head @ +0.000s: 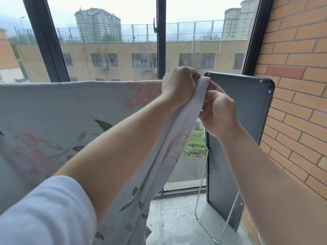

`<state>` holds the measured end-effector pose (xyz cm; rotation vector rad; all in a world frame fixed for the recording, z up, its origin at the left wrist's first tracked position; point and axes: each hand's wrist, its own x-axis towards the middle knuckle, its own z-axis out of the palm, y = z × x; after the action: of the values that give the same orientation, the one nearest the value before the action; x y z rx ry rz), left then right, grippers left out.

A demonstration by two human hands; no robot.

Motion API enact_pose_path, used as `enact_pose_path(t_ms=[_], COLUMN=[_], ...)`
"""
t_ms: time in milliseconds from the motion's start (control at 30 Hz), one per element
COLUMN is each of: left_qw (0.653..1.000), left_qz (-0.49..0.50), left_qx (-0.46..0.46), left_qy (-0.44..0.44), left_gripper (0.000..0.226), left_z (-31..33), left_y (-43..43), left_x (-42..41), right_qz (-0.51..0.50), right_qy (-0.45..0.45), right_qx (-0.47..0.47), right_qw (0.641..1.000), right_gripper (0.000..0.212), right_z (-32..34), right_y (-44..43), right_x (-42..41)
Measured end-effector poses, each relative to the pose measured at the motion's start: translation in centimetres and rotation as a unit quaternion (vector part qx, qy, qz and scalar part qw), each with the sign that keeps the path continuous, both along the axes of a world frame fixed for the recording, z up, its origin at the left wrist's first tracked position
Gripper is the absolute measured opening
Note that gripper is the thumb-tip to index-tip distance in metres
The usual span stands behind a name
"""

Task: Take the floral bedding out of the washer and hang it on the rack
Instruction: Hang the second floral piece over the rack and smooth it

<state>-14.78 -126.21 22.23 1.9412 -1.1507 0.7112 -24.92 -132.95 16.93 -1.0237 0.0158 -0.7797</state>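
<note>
The floral bedding [67, 117], pale grey-blue with pink blossoms and green leaves, hangs spread across the left half of the view, its top edge running level. The rack under it is hidden by the cloth. My left hand [178, 84] grips the bedding's right end at its top corner, fingers curled over the white hem. Just to the right, my right hand [218, 110] pinches the same white hem strip from the other side. From the two hands a bunched fold of the cloth drops down to the lower middle.
A dark folded table [247, 121] with chrome legs [201, 200] leans against the brick wall [297, 85] on the right. Behind the bedding is a tall window with a dark frame [161, 41]. Grey floor tiles [173, 223] show below.
</note>
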Motion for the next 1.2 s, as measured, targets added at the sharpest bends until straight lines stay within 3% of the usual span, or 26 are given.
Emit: enact_pose_path(t_ms=[67, 133, 167, 233, 300, 333, 400, 467, 633, 733, 833, 900, 933, 1033, 1100, 1200], left_qw=[1.0, 0.999, 0.999, 0.998, 0.996, 0.994, 0.987, 0.984, 0.996, 0.995, 0.951, 0.922, 0.914, 0.902, 0.907, 0.903], left_qz=[-0.004, -0.013, -0.019, -0.031, -0.048, -0.055, -0.065, -0.066, -0.033, 0.071, 0.101, 0.096, 0.108, 0.202, 0.238, 0.23], left_qx=[0.011, 0.016, 0.018, 0.028, 0.056, 0.083, 0.149, 0.165, -0.003, 0.031, 0.131, 0.099, 0.06, 0.027, 0.023, 0.013], left_qy=[0.008, 0.031, 0.041, 0.047, 0.042, 0.035, 0.01, -0.032, -0.077, 0.064, 0.261, 0.363, 0.388, 0.381, 0.347, 0.362], left_gripper=[0.029, 0.028, 0.03, 0.034, 0.028, 0.026, 0.024, 0.029, 0.01, 0.027, 0.044, 0.066, 0.069, 0.023, 0.009, 0.023], left_z=[-0.3, -0.4, -0.5, -0.6, -0.8, -0.9, -1.4, -2.7, -11.2, -19.2, -26.9, -30.1, -30.9, -30.1, -29.3, -29.0], left_y=[-0.4, -0.3, -0.1, 0.6, 1.4, 1.9, 3.3, 5.6, 14.0, 17.8, 18.3, 17.5, 16.8, 16.7, 18.0, 19.8], left_x=[0.3, 0.9, 1.2, 1.6, 1.8, 1.8, 1.8, 1.7, 1.1, 0.3, -0.2, 0.3, 0.9, 1.0, 0.8, -0.2], right_qz=[0.023, 0.044, 0.07, 0.129, 0.168, 0.186, 0.22, 0.244, 0.235, 0.236, 0.228, 0.239, 0.249, 0.285, 0.26, 0.184], right_qy=[0.034, 0.179, 0.282, 0.45, 0.516, 0.523, 0.517, 0.499, 0.446, 0.431, 0.406, 0.385, 0.376, 0.358, 0.36, 0.364], right_qx=[0.008, -0.066, -0.131, -0.266, -0.365, -0.376, -0.355, -0.332, -0.265, -0.23, -0.197, -0.179, -0.181, -0.185, -0.183, -0.168], right_qw=[0.999, 0.981, 0.948, 0.843, 0.757, 0.742, 0.747, 0.762, 0.822, 0.84, 0.863, 0.873, 0.874, 0.87, 0.877, 0.897], right_gripper=[0.039, 0.039, 0.038, 0.032, 0.045, 0.057, 0.072, 0.069, 0.036, 0.038, 0.031, 0.025, 0.024, 0.025, 0.029, 0.045], right_z=[-1.7, -3.9, -5.1, -7.4, -9.2, -9.9, -11.3, -12.8, -16.8, -18.0, -18.6, -18.4, -18.3, -18.2, -18.2, -18.9], right_y=[-0.3, 0.1, 0.6, 1.8, 3.2, 3.9, 5.1, 5.9, 7.1, 7.3, 7.9, 8.5, 8.6, 8.0, 7.1, 5.7], right_x=[-0.1, 0.5, 1.0, 2.2, 3.6, 4.2, 4.9, 5.2, 6.1, 6.5, 7.0, 6.8, 6.7, 6.2, 6.0, 6.4])
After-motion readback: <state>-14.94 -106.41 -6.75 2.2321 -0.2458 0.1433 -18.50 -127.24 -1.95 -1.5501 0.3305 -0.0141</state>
